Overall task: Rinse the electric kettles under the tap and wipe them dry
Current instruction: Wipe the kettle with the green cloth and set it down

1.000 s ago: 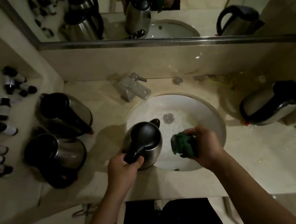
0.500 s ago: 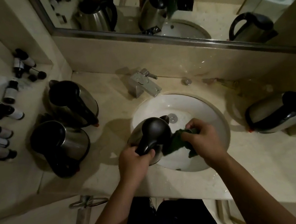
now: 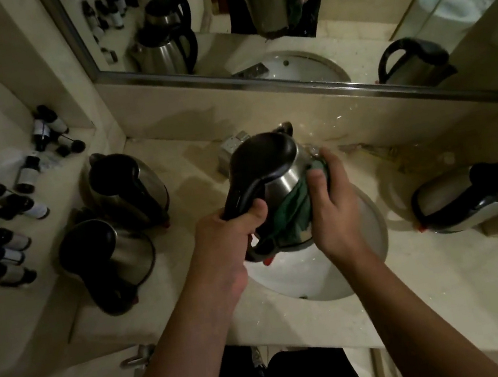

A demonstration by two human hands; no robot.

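A pale stone bench (image 3: 451, 280) is running under a wall mirror (image 3: 248, 25) in a dim bathroom. On the ledge at far left, small dark-capped bottles (image 3: 12, 248) are lying in loose rows. Just right of them, two steel kettles (image 3: 124, 191) (image 3: 109, 259) are standing close together on the bench. At centre, the left hand (image 3: 226, 237) is gripping the black handle of the held kettle (image 3: 271, 171), tilted above the white basin (image 3: 320, 275). The right hand (image 3: 331, 201) is pressing a green cloth (image 3: 291, 214) against the kettle's steel side, fingers curled around it. At right, another kettle (image 3: 461, 200) is lying on its side on the bench.
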